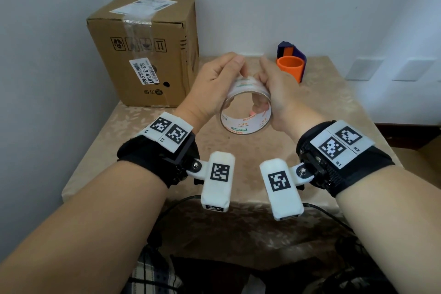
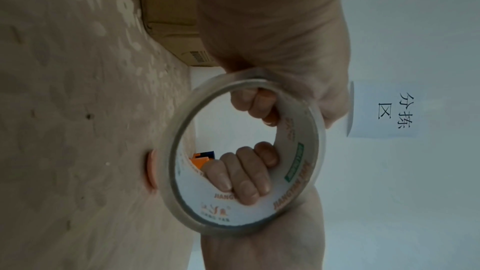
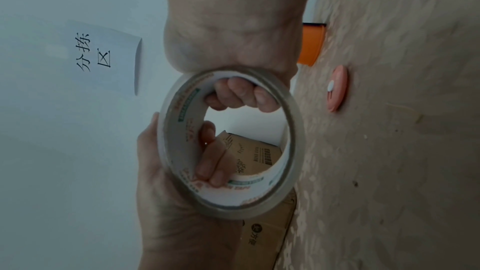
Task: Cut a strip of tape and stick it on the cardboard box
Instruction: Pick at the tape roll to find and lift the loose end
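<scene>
A roll of clear tape (image 1: 245,124) with a white printed core is held upright above the table by both hands. My left hand (image 1: 220,79) grips its left side, thumb on the outer rim and fingers (image 2: 255,102) curled inside the core. My right hand (image 1: 270,81) grips the right side the same way, its fingers (image 3: 239,93) hooked inside the ring. The two thumbs nearly meet on top of the roll. No loose strip of tape shows. The brown cardboard box (image 1: 145,50), taped and labelled, stands at the table's back left.
An orange and blue tape dispenser (image 1: 291,64) stands at the back right by the wall. A small pink round disc (image 3: 337,89) lies on the beige patterned tablecloth (image 1: 334,114) under the roll. A paper sign (image 3: 103,54) hangs on the wall. Cables hang at the table's near edge.
</scene>
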Available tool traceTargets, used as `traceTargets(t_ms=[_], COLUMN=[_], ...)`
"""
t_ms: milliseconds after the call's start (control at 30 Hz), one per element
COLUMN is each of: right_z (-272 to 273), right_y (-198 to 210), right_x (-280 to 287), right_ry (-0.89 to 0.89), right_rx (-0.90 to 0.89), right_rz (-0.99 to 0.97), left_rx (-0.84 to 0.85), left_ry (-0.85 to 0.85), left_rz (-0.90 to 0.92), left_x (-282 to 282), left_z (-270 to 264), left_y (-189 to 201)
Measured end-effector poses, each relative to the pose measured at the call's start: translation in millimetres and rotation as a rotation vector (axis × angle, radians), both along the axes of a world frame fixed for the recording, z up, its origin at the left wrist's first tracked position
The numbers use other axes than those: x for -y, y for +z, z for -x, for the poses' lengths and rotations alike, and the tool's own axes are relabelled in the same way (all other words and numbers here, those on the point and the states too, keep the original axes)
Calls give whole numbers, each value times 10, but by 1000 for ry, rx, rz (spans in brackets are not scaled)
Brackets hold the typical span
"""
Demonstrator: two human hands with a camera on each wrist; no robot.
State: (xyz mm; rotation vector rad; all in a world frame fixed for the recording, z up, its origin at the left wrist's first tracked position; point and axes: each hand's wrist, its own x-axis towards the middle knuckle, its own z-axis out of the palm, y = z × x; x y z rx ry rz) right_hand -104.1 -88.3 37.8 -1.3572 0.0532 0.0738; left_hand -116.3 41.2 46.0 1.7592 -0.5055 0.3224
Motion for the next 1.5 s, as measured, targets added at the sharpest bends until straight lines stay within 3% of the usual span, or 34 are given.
traceTargets(t_ms=[167,400,733,867,967,1033,1166,1200,1500], right_z=[-43,-59,-57,-39,-15,6,98,120,99], right_y=[-32,-47,-38,0,24,51,61,40,-7], right_x=[17,4,15,21,3,-14,-88,-107,-122], right_ry=[1,33,-4,-54,-191,-235,-188,-142,-191], right_rx=[-39,-86,-111,-81,-38,47,599,653,667], right_rz=[22,-6,-28,-62,-47,29,368,387,299], left_rx=[-16,-170,-100,-124,-252,-299,-286,-291,-392], left_ry=[18,-4,-1,-22,-20,37,135,136,196], left_rz=[30,96,71,45,-4,-25,16,28,15], left_x=[24,26,14,22,-25,-43,-2,9,34], left_z=[-3,-2,6,14,-36,-70,-66,-66,-101], left_y=[-33,-48,-44,-48,-84,-143,-201,-211,-228])
